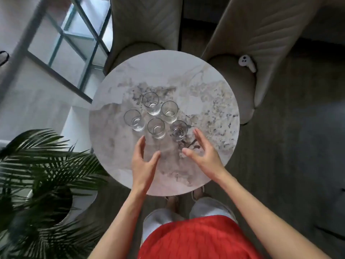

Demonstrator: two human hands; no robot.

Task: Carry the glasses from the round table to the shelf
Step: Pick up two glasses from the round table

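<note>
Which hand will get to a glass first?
Probably the right hand: its open fingers and thumb curve right beside the nearest glass. The left hand is open too, but its fingertips stop short of the front middle glass.

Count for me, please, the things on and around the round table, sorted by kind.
glasses: 5
round table: 1
chairs: 2
plant: 1
white controller: 1
Total: 10
</note>
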